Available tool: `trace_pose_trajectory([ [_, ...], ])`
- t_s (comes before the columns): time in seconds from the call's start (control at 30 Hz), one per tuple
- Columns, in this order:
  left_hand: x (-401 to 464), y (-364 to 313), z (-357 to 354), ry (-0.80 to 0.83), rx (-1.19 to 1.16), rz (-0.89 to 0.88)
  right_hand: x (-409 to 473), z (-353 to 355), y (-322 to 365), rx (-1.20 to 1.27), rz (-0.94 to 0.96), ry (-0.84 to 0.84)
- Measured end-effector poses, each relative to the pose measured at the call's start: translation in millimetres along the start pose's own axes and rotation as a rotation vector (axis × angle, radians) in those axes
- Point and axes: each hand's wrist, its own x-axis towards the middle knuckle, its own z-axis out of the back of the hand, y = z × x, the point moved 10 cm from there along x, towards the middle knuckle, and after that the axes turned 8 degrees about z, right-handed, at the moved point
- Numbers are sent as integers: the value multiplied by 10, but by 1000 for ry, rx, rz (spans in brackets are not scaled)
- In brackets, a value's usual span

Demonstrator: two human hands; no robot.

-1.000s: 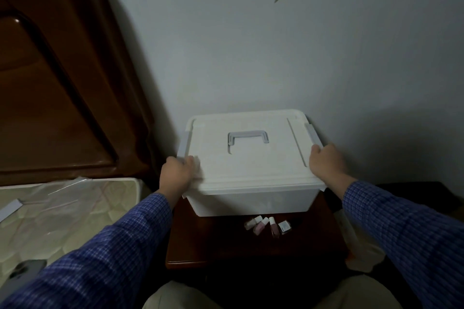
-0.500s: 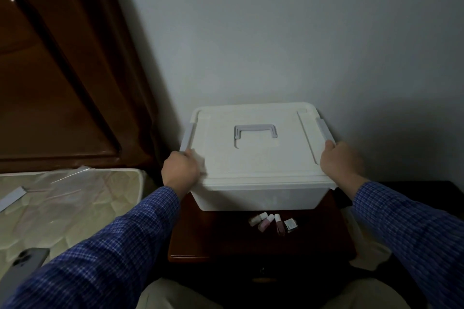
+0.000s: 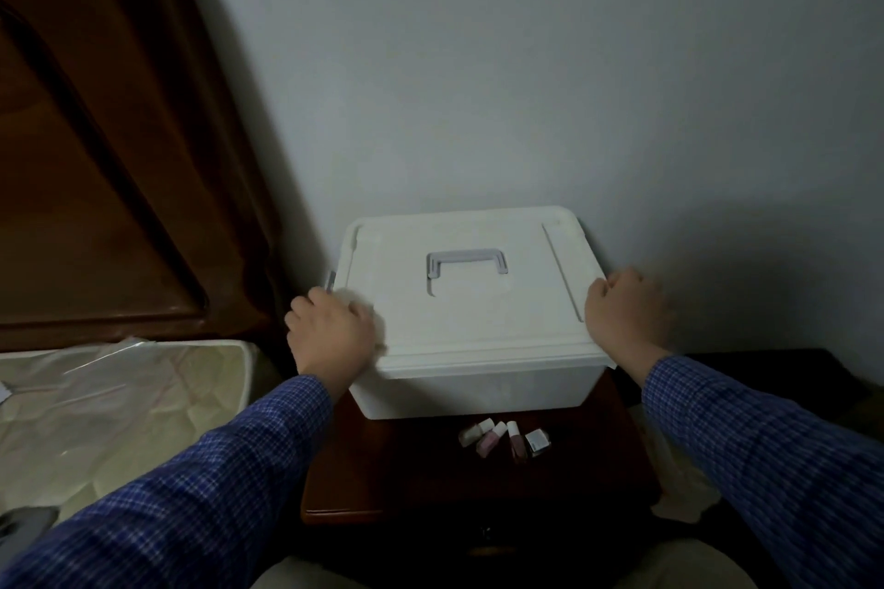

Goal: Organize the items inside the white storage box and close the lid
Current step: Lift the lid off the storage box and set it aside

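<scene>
right hand (image 3: 622, 316): motion-blurred, finger pose unclear; grip on box edge can't be confirmed
left hand (image 3: 332, 332): fingertips hidden over lid (image 3: 459, 301) corner
left latch (image 3: 331, 280): only a sliver shows just beyond left knuckles
right latch: hidden behind right hand
white storage box (image 3: 478, 390) contents: hidden under lid
small bottles (image 3: 502, 438): between the wrists, labels too small to read
dark object (image 3: 24, 526): left of left sleeve, cut by frame edge, unidentifiable

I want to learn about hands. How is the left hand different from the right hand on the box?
The left hand sits at the left front corner of the white storage box, and it looks sharp. The right hand sits at the right edge, a bit farther back, and looks blurred. A grey latch shows just above the left hand; none shows by the right hand. Both hands curl over the lid edge and wear blue checked sleeves.
</scene>
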Motion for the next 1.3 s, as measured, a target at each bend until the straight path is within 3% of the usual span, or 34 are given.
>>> trace_pose_trajectory([
  [0.1, 17, 30, -58, 68, 21, 25, 32, -128, -8, 37, 4, 95],
  [0.33, 68, 83, -135, 149, 25, 59, 76, -172, -22, 76, 26, 107],
  [0.63, 148, 114, -162, 351, -150, 170, 150, -167, -1, 205, -162, 261],
  [0.83, 73, 92, 147, 370, -355, 225, 162, 97, 90, 350, -208, 157],
  [0.93, 115, 91, 489, 295, -569, 223, 183, 434, 252, 502, -106, -44],
  [1.03, 169, 152, 869, 210, -661, 204, 106, 979, 401, 563, 30, -347],
  [1.1, 166, 223, 1015, 254, -846, 264, 54, 1196, 431, 689, 48, -448],
  [1.2, 96, 245, 1175, 387, -1113, 324, -5, 1316, 528, 769, 101, -424],
  [1.3, 54, 331, 1281, 490, -1289, 365, -60, 1231, 544, 960, 23, -261],
])
